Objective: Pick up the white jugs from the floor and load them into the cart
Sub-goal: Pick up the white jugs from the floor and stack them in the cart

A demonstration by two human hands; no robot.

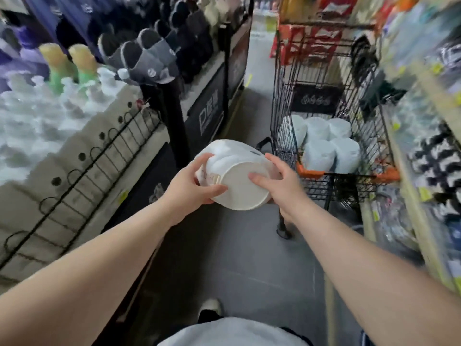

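- The white jug (pixel 237 181) is held mid-air on its side, just short of the cart (pixel 282 101)
- The left grip (pixel 192 186) and right grip (pixel 277 186) clasp its opposite sides
- It seems stiff, slick plastic; hold near the base rim

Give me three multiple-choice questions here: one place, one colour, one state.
1. Where is the cart relative to the held jug? A) ahead, to its right B) to its left C) behind the person
2. What colour is the cart's corner trim? A) blue B) orange C) green
3. How is the held jug? A) upright on the floor B) in one hand C) on its side in both hands
Answers: 1 A, it stands beyond the jug, rightward; 2 B, orange shows at the near corners; 3 C, the left hand and right hand hold it, base toward the camera.
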